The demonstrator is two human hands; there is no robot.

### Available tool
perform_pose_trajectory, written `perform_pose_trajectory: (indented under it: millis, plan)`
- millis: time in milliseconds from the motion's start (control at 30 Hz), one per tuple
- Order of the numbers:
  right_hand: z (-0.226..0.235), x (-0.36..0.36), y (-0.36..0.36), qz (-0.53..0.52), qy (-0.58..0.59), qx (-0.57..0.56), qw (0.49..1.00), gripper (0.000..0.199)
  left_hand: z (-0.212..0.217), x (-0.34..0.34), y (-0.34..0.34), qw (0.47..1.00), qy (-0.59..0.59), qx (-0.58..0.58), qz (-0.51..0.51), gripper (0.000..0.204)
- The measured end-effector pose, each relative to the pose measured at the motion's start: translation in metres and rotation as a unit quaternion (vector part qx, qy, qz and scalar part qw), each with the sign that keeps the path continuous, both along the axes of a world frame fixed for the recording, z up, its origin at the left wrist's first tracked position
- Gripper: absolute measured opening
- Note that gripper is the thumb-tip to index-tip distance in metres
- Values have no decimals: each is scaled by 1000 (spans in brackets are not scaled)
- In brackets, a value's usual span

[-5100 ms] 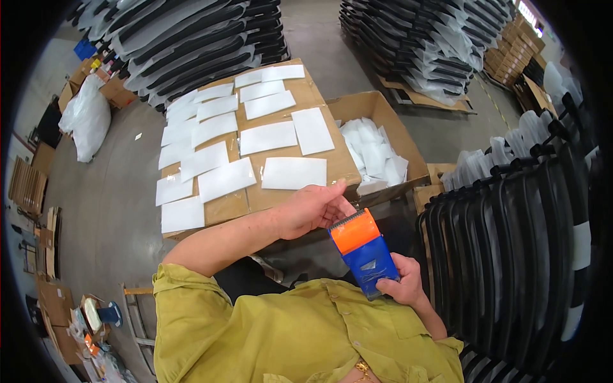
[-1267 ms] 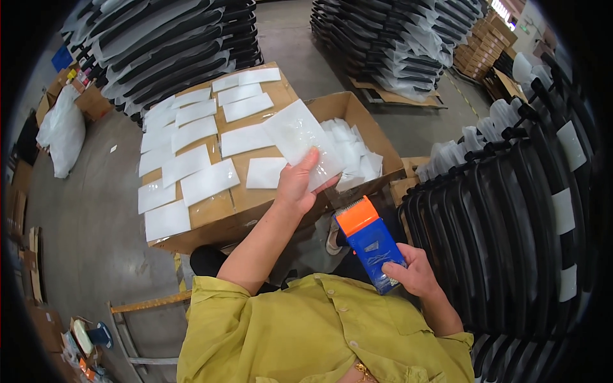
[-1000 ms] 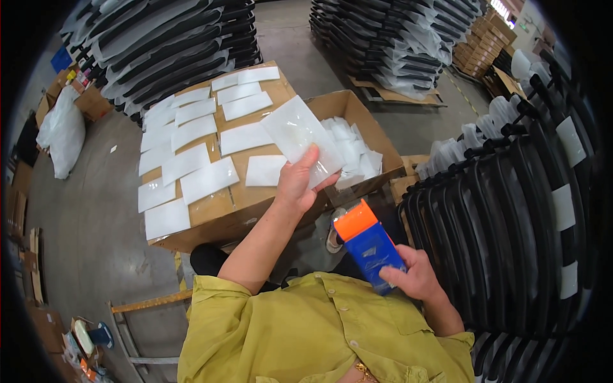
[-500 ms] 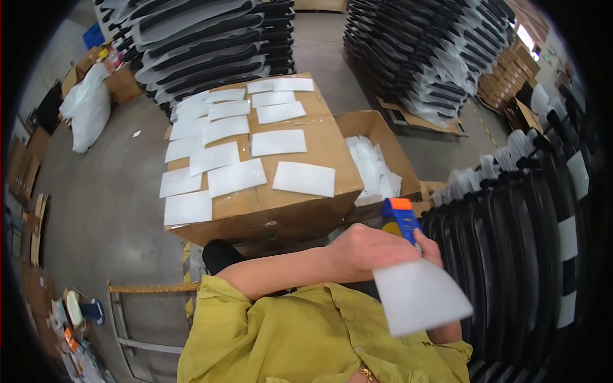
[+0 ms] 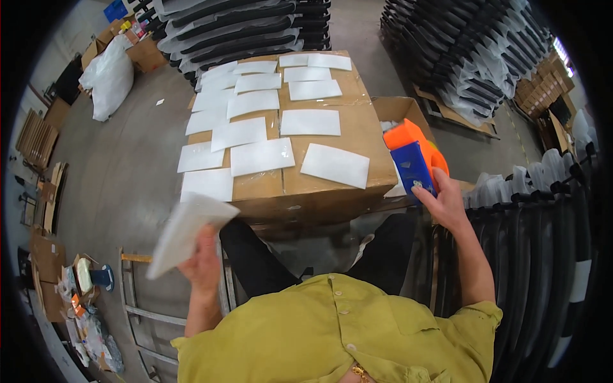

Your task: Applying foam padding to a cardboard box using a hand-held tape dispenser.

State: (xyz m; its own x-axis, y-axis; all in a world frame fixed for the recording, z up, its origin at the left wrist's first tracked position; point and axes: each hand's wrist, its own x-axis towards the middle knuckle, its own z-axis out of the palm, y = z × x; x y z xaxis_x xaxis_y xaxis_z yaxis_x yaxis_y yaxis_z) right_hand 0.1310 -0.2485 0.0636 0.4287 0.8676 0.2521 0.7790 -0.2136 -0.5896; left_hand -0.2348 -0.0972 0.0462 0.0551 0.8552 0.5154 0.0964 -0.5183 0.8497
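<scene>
My left hand [image 5: 203,262] is closed on a white foam sheet [image 5: 182,233], held tilted and slightly blurred off the near left corner of a big cardboard box [image 5: 258,188]. In my right hand [image 5: 449,203] is a tape dispenser [image 5: 414,169], blue and orange, gripped over the box's near right corner. Rows of similar white foam pieces [image 5: 262,157] lie flat on the box top, some overlapping. An open carton [image 5: 403,108] beside the box is partly hidden behind the dispenser.
Tall stacks of black parts wrapped in clear film [image 5: 230,29] rise behind the box and at the far right [image 5: 460,57]. More long black parts [image 5: 530,255] stand close by my right arm. A metal frame [image 5: 156,314] is at my lower left.
My left hand has swung from the right side across to the left, carrying the foam sheet. My right hand, hidden behind the sheet before except for some fingers, now shows with the tape dispenser raised.
</scene>
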Motion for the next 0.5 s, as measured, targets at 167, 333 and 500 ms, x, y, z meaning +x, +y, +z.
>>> perform_pose_trajectory:
  millis: [167, 333, 500]
  plan:
    - [-4, 26, 55, 5, -61, 3, 998, 32, -4, -14, 42, 997, -34, 12, 75, 22]
    - [-13, 50, 121, 54, -115, -71, 989, 31, 20, 11, 115, 1000, -4, -7, -9, 24]
    - [-33, 52, 165, 102, -160, -170, 967, 32, 24, 97, 139, 993, 6, -85, -80, 19]
